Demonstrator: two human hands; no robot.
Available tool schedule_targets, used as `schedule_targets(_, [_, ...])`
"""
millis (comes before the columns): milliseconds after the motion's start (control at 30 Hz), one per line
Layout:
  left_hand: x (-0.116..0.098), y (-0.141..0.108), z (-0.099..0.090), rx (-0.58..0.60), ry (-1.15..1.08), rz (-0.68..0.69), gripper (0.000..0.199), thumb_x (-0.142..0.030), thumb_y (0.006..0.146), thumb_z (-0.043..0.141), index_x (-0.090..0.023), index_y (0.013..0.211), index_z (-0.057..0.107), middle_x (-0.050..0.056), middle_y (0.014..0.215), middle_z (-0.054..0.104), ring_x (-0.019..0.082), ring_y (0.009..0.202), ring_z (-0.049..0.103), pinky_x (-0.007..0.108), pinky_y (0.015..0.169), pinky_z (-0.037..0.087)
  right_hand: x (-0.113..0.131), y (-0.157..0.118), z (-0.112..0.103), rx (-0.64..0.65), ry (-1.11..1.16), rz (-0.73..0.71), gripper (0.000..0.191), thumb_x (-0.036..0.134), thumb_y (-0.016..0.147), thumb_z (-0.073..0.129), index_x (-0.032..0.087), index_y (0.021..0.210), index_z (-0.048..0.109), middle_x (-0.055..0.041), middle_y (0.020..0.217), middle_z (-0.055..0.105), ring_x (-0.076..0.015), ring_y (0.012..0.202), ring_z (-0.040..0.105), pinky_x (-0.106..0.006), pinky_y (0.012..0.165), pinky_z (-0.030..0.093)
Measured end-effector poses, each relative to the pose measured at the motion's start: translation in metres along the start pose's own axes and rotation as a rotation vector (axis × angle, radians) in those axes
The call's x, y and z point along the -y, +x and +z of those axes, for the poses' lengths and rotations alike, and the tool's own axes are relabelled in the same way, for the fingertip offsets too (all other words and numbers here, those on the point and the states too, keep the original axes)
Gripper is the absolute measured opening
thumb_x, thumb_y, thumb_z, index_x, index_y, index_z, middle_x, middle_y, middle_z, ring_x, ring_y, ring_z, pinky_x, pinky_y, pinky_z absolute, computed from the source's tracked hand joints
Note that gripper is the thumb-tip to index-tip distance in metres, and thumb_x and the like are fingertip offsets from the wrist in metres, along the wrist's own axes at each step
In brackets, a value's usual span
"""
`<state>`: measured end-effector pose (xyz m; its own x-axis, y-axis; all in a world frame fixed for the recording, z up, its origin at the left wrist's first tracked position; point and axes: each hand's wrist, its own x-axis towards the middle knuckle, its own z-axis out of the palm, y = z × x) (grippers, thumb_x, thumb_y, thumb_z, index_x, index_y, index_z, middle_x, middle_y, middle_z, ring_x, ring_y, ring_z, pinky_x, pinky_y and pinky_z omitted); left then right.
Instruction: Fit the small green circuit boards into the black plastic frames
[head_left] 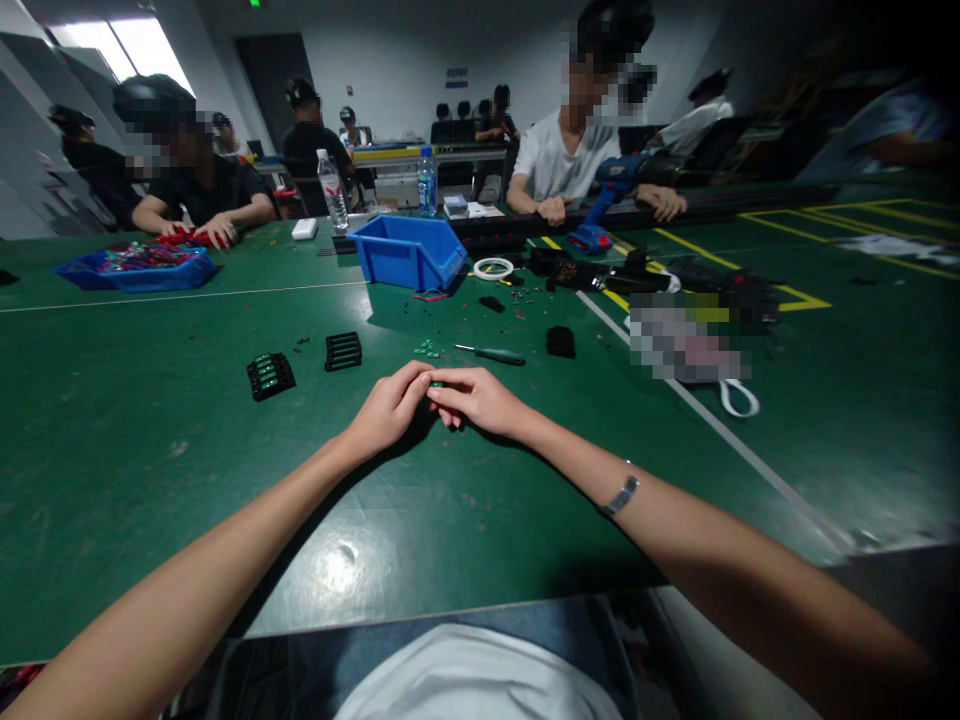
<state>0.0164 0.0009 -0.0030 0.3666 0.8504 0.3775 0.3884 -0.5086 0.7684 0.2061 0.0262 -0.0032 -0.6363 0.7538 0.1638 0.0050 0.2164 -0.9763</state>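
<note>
My left hand (391, 405) and my right hand (484, 398) meet over the green table (360, 530), fingertips touching. Both are closed around a small green piece (437, 384), mostly hidden by the fingers. Just beyond the fingertips lie several loose green pieces (427, 349) of similar colour. A screwdriver (499, 355) with a green handle rests to their right. Left of my hands are a black slotted frame (343, 351) and a black holder with green pieces in it (271, 376). Another black part (560, 342) lies right of the screwdriver.
A blue bin (409, 250) stands ahead, with a white ring (493, 269) and scattered small bits beside it. Farther right are a blue cordless drill (600, 205) and a pixelated item (682, 340). Across the table, a person handles red pieces near a blue tray (139, 272).
</note>
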Motion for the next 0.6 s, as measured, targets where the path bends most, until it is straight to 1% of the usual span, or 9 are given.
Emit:
schedule_targets(200, [0.0007, 0.0007, 0.0003, 0.002, 0.011, -0.001, 0.036, -0.041, 0.106, 0.038, -0.016, 0.107, 0.063, 0.003, 0.084, 0.067, 0.016, 0.076, 0.061, 0.025, 0.071, 0.045, -0.0007, 0.0003, 0.0000, -0.002, -0.001, -0.001, 0.029, 0.037, 0.092, 0.064, 0.011, 0.103, 0.071, -0.0001, 0.070, 0.062, -0.0089, 0.053, 0.057, -0.021, 0.047, 0.046])
schedule_targets(333, [0.0017, 0.0005, 0.0007, 0.002, 0.016, -0.001, 0.035, -0.041, 0.106, 0.039, -0.016, 0.106, 0.063, 0.002, 0.083, 0.066, 0.016, 0.075, 0.061, 0.025, 0.072, 0.045, -0.0030, 0.0006, -0.0007, -0.003, -0.003, -0.002, 0.032, 0.035, 0.092, 0.063, 0.010, 0.110, 0.071, -0.0011, 0.075, 0.063, -0.0089, 0.054, 0.058, -0.021, 0.047, 0.046])
schedule_targets(467, [0.0019, -0.0002, 0.0008, 0.003, 0.018, -0.007, 0.033, -0.040, 0.107, 0.038, -0.016, 0.105, 0.062, 0.002, 0.083, 0.066, 0.016, 0.075, 0.060, 0.024, 0.071, 0.045, -0.0034, 0.0007, -0.0012, 0.006, -0.005, -0.001, 0.036, 0.034, 0.093, 0.062, 0.010, 0.118, 0.069, -0.0005, 0.073, 0.063, -0.0092, 0.054, 0.058, -0.021, 0.047, 0.046])
schedule_targets(600, [0.0015, -0.0005, 0.0002, 0.002, 0.021, -0.012, 0.032, -0.040, 0.107, 0.039, -0.017, 0.101, 0.060, 0.002, 0.084, 0.066, 0.015, 0.075, 0.060, 0.024, 0.070, 0.044, -0.0021, 0.0007, -0.0016, 0.014, -0.008, -0.004, 0.035, 0.033, 0.094, 0.062, 0.010, 0.118, 0.070, 0.0002, 0.071, 0.062, -0.0089, 0.053, 0.057, -0.021, 0.047, 0.046])
